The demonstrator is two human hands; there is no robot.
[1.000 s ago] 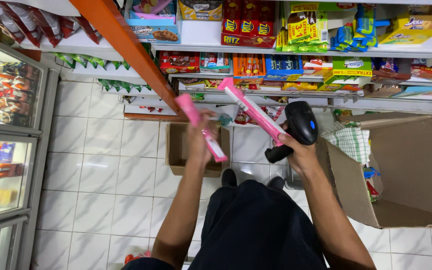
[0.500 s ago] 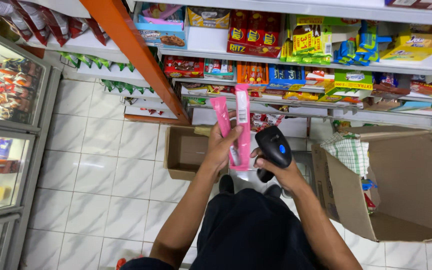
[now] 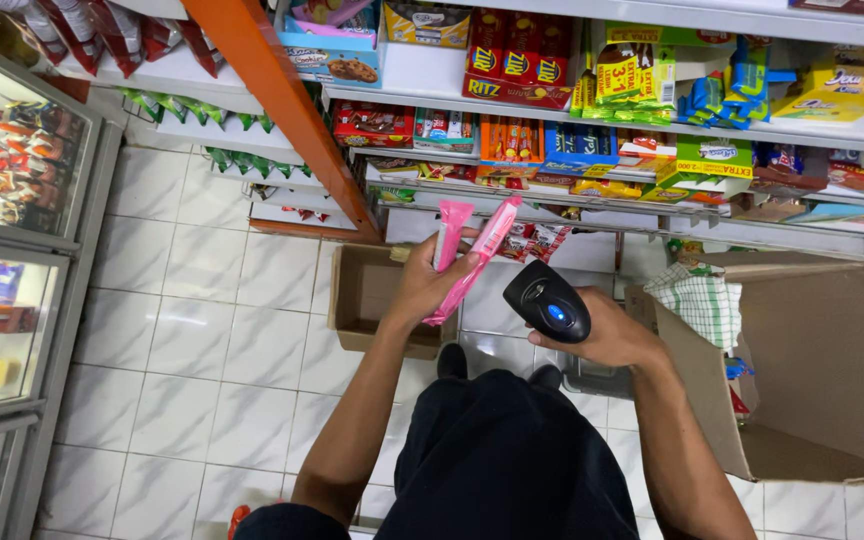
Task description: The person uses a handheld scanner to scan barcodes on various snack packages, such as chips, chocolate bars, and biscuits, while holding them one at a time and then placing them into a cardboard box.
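Observation:
My left hand [image 3: 422, 290] grips two long pink snack packets [image 3: 472, 255], fanned apart and pointing up toward the shelves. My right hand [image 3: 607, 340] holds a black handheld barcode scanner [image 3: 549, 300] with a blue light on its top, just right of the packets and close to them. Both forearms reach forward over my dark trousers, above a white tiled floor.
Shelves [image 3: 602, 125] stocked with colourful biscuit and snack boxes run across the top. An orange post [image 3: 282, 110] slants down at the left. A small open cardboard box [image 3: 367, 300] sits on the floor ahead, a large open carton [image 3: 802, 380] with a checked cloth at the right. Glass-door fridges [image 3: 12, 250] stand left.
Both packets are now in my left hand; a second ago each hand held one. The scanner has swung from upright to lying level beside them, its blue light showing.

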